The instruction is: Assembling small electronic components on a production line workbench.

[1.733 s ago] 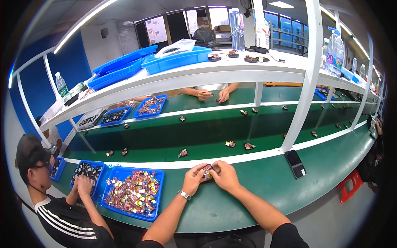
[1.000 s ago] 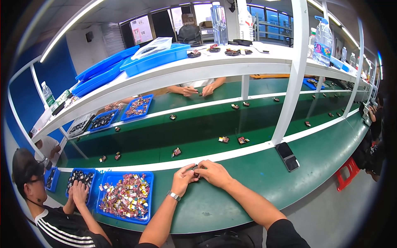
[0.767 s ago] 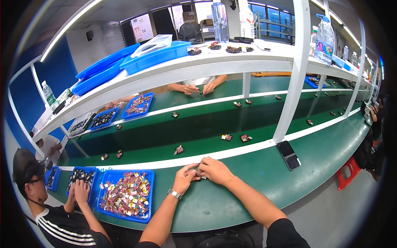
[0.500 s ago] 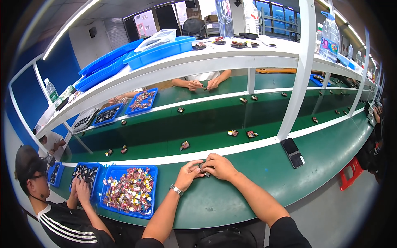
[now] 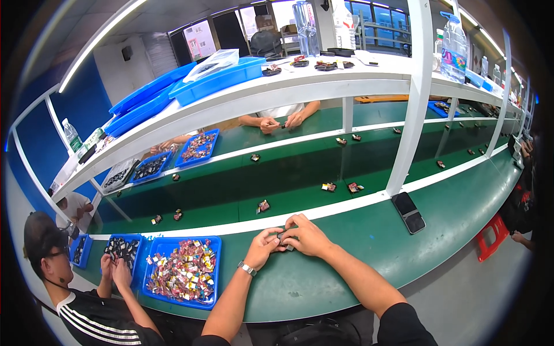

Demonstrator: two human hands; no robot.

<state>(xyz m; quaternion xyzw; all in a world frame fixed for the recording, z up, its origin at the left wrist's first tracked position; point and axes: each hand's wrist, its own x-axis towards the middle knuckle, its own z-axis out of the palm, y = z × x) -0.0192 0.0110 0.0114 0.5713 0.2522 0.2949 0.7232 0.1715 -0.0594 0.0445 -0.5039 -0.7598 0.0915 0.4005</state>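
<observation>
Above the green bench (image 5: pixel 323 282), my left hand (image 5: pixel 263 249) and my right hand (image 5: pixel 309 236) meet with fingers pinched together. Between them is a small dark part with a greyish block (image 5: pixel 289 248) at its lower side; fingers cover most of it. A watch circles my left wrist. Left of my left forearm stands a blue tray (image 5: pixel 218 271) heaped with small pink, white and yellow pieces (image 5: pixel 183 270).
A co-worker (image 5: pixel 86 294) sits at left beside a tray of black pieces (image 5: pixel 122 247). Beyond a white rail, a green conveyor (image 5: pixel 288 199) carries small assemblies (image 5: pixel 264 206). A phone (image 5: pixel 408 213) lies right, near a white post (image 5: pixel 411 115). Another person's hands (image 5: pixel 283 123) work across.
My hands stay together, with the fingers shifting slightly around the part. The assemblies on the conveyor have moved a little to the right. The co-worker at left has lowered both hands slightly.
</observation>
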